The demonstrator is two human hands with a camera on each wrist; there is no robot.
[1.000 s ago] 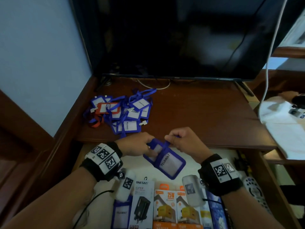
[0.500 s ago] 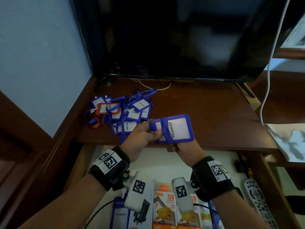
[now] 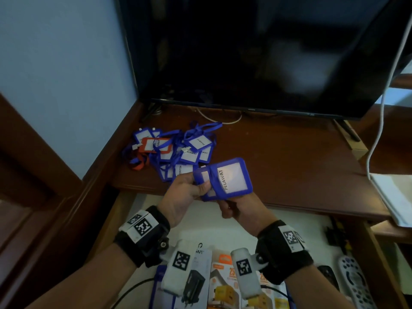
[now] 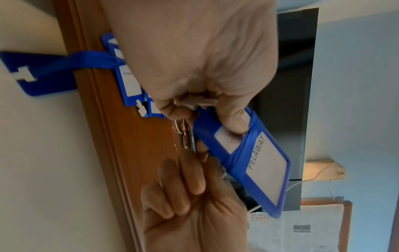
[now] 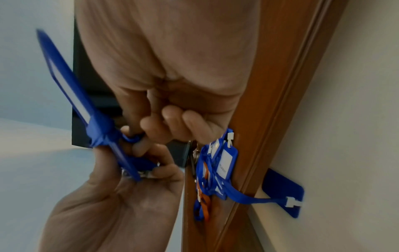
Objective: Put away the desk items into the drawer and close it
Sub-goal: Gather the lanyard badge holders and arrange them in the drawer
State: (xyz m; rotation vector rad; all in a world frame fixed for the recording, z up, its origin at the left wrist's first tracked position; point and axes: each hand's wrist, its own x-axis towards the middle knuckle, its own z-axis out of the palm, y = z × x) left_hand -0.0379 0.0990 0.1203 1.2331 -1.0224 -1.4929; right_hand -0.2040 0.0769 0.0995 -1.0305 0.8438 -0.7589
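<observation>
The left hand (image 3: pixel 186 189) pinches the clip end of a blue badge holder (image 3: pixel 225 179), thumb on its face. The right hand (image 3: pixel 242 210), at 5 o'clock of it, has curled fingers gripping the lanyard (image 5: pixel 101 134) wound round the holder's middle. Both hover over the bench (image 3: pixel 278 157) front edge, above the open drawer (image 3: pixel 223 221).

At 10 o'clock on the bench lies a heap of badges (image 3: pixel 176 150), all still to stow. The drawer already holds one flat badge (image 4: pixel 26 71), boxed chargers (image 3: pixel 223 282) along its near side and remotes (image 3: pixel 354 279) at the right. Judging by this, the task is barely begun; closing comes last.
</observation>
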